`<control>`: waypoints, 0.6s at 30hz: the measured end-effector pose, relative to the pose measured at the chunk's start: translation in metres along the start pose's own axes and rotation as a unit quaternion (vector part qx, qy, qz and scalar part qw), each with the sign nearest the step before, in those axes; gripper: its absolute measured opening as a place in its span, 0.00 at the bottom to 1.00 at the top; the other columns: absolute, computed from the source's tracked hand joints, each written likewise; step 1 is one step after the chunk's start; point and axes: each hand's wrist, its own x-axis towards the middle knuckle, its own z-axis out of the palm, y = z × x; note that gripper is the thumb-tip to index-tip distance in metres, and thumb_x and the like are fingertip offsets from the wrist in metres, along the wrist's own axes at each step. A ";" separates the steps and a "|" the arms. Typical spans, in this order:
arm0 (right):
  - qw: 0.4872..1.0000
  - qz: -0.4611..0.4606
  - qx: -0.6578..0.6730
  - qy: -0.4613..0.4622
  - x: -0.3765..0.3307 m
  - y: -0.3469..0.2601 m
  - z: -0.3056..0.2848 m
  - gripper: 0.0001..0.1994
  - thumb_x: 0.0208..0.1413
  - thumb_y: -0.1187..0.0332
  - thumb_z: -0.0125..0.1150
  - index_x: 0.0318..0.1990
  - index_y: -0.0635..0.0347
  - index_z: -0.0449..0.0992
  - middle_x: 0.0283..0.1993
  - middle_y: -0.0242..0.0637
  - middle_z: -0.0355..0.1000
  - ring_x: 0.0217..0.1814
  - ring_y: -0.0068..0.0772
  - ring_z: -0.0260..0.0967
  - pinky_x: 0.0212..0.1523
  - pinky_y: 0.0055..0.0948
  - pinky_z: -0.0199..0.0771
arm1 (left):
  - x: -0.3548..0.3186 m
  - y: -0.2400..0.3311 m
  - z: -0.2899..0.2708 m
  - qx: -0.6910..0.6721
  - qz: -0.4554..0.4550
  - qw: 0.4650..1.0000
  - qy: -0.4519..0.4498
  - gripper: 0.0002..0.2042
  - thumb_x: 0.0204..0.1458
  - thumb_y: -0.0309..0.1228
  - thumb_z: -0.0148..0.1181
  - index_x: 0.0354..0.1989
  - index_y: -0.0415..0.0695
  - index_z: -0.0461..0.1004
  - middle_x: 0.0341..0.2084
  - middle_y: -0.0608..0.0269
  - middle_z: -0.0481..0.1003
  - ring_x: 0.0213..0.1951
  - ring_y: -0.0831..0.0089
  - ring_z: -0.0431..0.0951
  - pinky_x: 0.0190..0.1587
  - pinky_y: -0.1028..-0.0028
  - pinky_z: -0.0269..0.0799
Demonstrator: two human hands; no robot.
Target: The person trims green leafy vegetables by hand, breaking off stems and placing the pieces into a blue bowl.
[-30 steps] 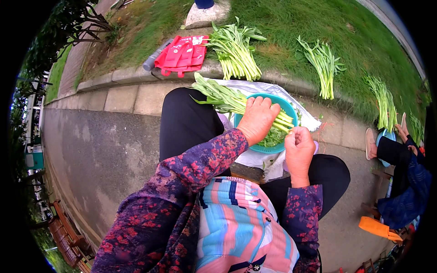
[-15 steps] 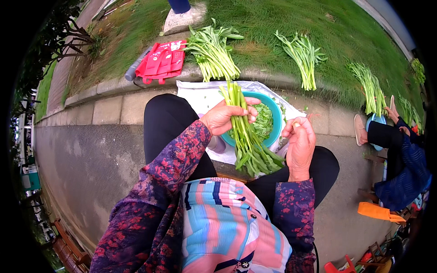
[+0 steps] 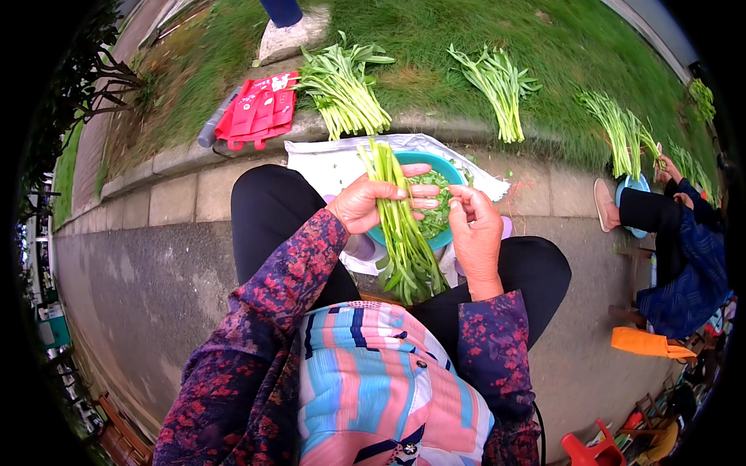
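A: Where's the bunch of greens (image 3: 398, 225)?
B: Gripped in the left hand (image 3: 365, 203), over the teal bowl (image 3: 458, 172); the right hand (image 3: 474, 225) pinches a piece.
A: Advice?
B: Probably hold firm, pick over the bowl.

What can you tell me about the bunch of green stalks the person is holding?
The bunch of green stalks is long, thin and leafy, like fresh vegetable stems. It runs up and down over the person's lap, pale stem ends pointing away toward the white sheet, darker leaves hanging down near the knees. The left hand wraps around its middle. The right hand is beside it, fingertips close to the stalks. Behind it sits a teal bowl with picked green leaves inside.
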 end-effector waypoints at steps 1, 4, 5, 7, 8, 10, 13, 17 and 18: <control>1.000 0.004 -0.010 -0.018 -0.002 0.000 0.000 0.06 0.49 0.79 0.57 0.35 0.63 0.75 0.28 0.35 0.70 0.25 0.24 0.67 0.27 0.23 0.68 | 0.001 -0.001 0.001 -0.004 -0.003 1.000 -0.002 0.33 0.47 0.25 0.57 0.63 0.36 0.52 0.54 0.39 0.64 0.56 0.50 0.67 0.57 0.57 0.64; 0.998 0.013 -0.018 -0.064 -0.006 -0.007 0.005 0.02 0.48 0.76 0.62 0.30 0.63 0.76 0.25 0.36 0.69 0.23 0.27 0.67 0.26 0.25 0.67 | 0.003 -0.003 0.006 -0.006 -0.012 1.000 -0.006 0.32 0.47 0.24 0.56 0.63 0.36 0.53 0.54 0.39 0.64 0.57 0.53 0.66 0.59 0.58 0.62; 0.998 0.005 -0.009 -0.060 -0.007 -0.003 0.009 0.03 0.48 0.75 0.62 0.30 0.63 0.76 0.25 0.37 0.70 0.24 0.28 0.68 0.26 0.26 0.67 | 0.004 -0.004 0.007 -0.001 -0.011 1.000 -0.004 0.32 0.47 0.24 0.56 0.63 0.36 0.53 0.54 0.39 0.64 0.57 0.54 0.66 0.60 0.59 0.61; 0.998 -0.012 0.012 -0.054 -0.008 0.003 0.018 0.03 0.48 0.75 0.62 0.31 0.63 0.76 0.26 0.38 0.70 0.24 0.31 0.68 0.26 0.28 0.68 | 0.006 -0.006 0.008 0.011 -0.009 1.000 0.003 0.32 0.46 0.23 0.55 0.63 0.35 0.53 0.54 0.40 0.65 0.57 0.56 0.66 0.61 0.60 0.60; 0.998 -0.009 -0.024 -0.065 -0.010 0.003 0.015 0.03 0.48 0.74 0.62 0.31 0.63 0.75 0.26 0.40 0.70 0.24 0.35 0.69 0.26 0.30 0.68 | 0.006 -0.006 0.010 0.008 -0.015 1.000 0.007 0.32 0.46 0.21 0.55 0.62 0.35 0.54 0.54 0.40 0.65 0.57 0.57 0.66 0.62 0.62 0.59; 0.997 -0.006 -0.035 -0.074 -0.010 0.000 0.015 0.03 0.48 0.74 0.61 0.31 0.63 0.75 0.27 0.40 0.71 0.25 0.35 0.69 0.27 0.30 0.69 | 0.005 -0.006 0.011 0.023 -0.009 1.000 0.009 0.32 0.46 0.21 0.55 0.62 0.35 0.53 0.54 0.40 0.65 0.57 0.57 0.67 0.62 0.63 0.59; 0.996 -0.025 -0.041 -0.070 -0.010 -0.002 0.016 0.03 0.49 0.75 0.61 0.31 0.64 0.76 0.27 0.35 0.71 0.24 0.23 0.67 0.25 0.23 0.67 | 0.006 -0.006 0.013 0.037 -0.007 0.999 0.009 0.32 0.46 0.21 0.55 0.62 0.34 0.53 0.54 0.41 0.65 0.57 0.58 0.67 0.61 0.64 0.59; 0.997 -0.044 -0.031 -0.060 -0.009 -0.002 0.017 0.02 0.50 0.77 0.60 0.31 0.65 0.76 0.27 0.33 0.71 0.22 0.16 0.65 0.24 0.19 0.65 | 0.008 -0.010 0.013 0.047 0.005 0.999 0.023 0.31 0.46 0.20 0.55 0.61 0.33 0.54 0.54 0.42 0.66 0.56 0.59 0.68 0.61 0.65 0.60; 0.997 -0.030 -0.029 -0.061 -0.009 -0.002 0.017 0.02 0.49 0.76 0.59 0.30 0.64 0.75 0.29 0.34 0.72 0.23 0.21 0.67 0.25 0.21 0.67 | 0.008 -0.011 0.014 0.051 0.009 0.998 0.026 0.30 0.46 0.20 0.55 0.61 0.33 0.54 0.53 0.43 0.66 0.56 0.60 0.68 0.61 0.65 0.61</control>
